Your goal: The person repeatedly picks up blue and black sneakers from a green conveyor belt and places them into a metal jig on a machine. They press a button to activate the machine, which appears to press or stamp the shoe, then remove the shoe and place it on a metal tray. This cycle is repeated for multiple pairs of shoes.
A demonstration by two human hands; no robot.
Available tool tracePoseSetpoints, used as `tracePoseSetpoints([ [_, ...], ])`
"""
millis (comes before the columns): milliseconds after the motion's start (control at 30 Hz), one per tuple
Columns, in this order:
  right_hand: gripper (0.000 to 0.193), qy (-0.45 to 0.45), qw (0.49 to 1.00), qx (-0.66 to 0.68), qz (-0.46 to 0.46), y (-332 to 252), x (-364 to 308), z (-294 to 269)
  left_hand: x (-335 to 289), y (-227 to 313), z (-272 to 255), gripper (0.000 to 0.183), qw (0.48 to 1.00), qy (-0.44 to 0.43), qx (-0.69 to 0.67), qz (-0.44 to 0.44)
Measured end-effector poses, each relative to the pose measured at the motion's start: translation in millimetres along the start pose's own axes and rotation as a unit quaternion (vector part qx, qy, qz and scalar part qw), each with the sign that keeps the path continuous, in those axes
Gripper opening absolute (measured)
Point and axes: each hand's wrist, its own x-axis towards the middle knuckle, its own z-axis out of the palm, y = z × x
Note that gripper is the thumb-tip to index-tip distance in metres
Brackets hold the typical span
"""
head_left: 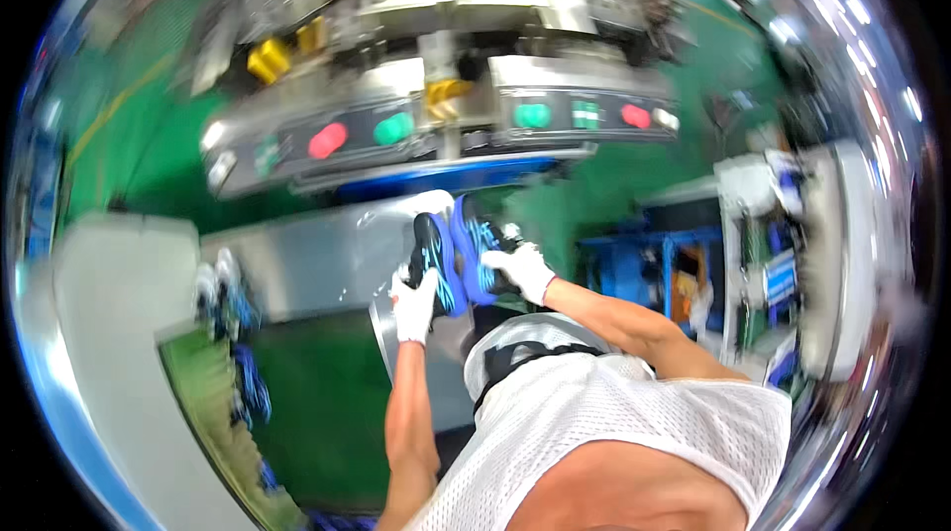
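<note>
Two black shoes with blue-purple soles and light blue markings are held side by side in front of my body, soles facing each other. My left hand (415, 305), in a white glove, is closed around the left shoe (432, 252). The right shoe (479, 239) is gripped by my right hand (523, 270), also in a white glove. Parts of both shoes are hidden behind my fingers. Below and beyond them lies a grey metal table top (317, 254).
Ahead stands a machine with two control panels (362, 135) bearing red and green buttons, blurred by motion. More shoes (230, 293) line the left side beside a pale conveyor-like surface (119, 323). At right are a blue cart (634, 273) and a shelf rack (733, 264).
</note>
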Motion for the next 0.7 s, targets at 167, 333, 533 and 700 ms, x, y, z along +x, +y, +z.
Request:
tracePoseSetpoints([
  [167,0.035,0.180,0.983,-0.035,-0.002,-38,-78,-129,-45,53,115,0.070,0.984,-0.163,0.044,0.064],
  [333,0.063,0.375,0.924,0.044,-0.060,-20,-146,-244,-119,176,201,0.060,0.929,-0.300,0.103,0.191],
  [533,0.073,0.523,0.842,0.127,-0.036,-16,-253,-361,-204,280,343,0.048,0.811,-0.506,0.105,0.272],
  [700,0.071,0.646,0.724,0.240,-0.032,3,-314,-428,-264,341,451,0.052,0.748,-0.528,0.154,0.372],
])
